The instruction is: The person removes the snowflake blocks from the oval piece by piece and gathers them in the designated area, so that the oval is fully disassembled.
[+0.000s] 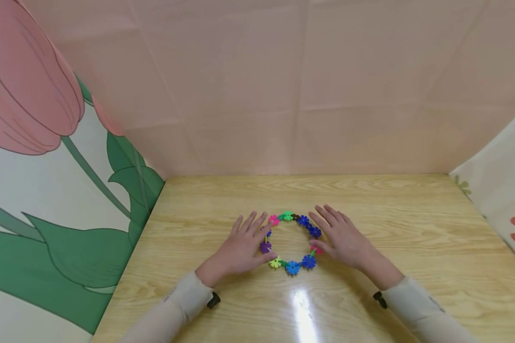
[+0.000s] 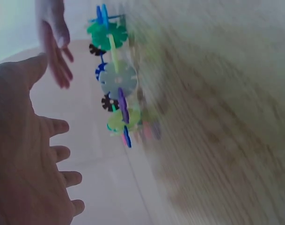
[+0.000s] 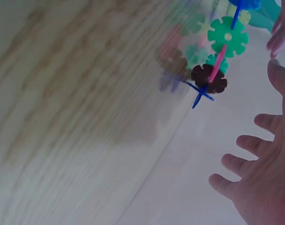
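Observation:
A ring of notched, flower-shaped plastic discs (image 1: 293, 267) lies on the wooden table, linked in a closed loop of blue, green, yellow, purple, pink and dark brown pieces. My left hand (image 1: 242, 245) is over the ring's left side, fingers spread, overlapping part of it in the head view. On the opposite side is my right hand (image 1: 343, 237), its fingers extended and its thumb over a pink disc (image 1: 316, 248). Both wrist views show straight fingers with nothing gripped. Several discs stand on edge in the left wrist view, including a purple one (image 2: 123, 105).
The light wood table (image 1: 189, 205) meets a pink cloth backdrop (image 1: 240, 95) at its far edge. A tulip-printed panel (image 1: 90, 252) borders the left side, and a white flower-printed cloth (image 1: 498, 190) the right. A glare patch shines near the front.

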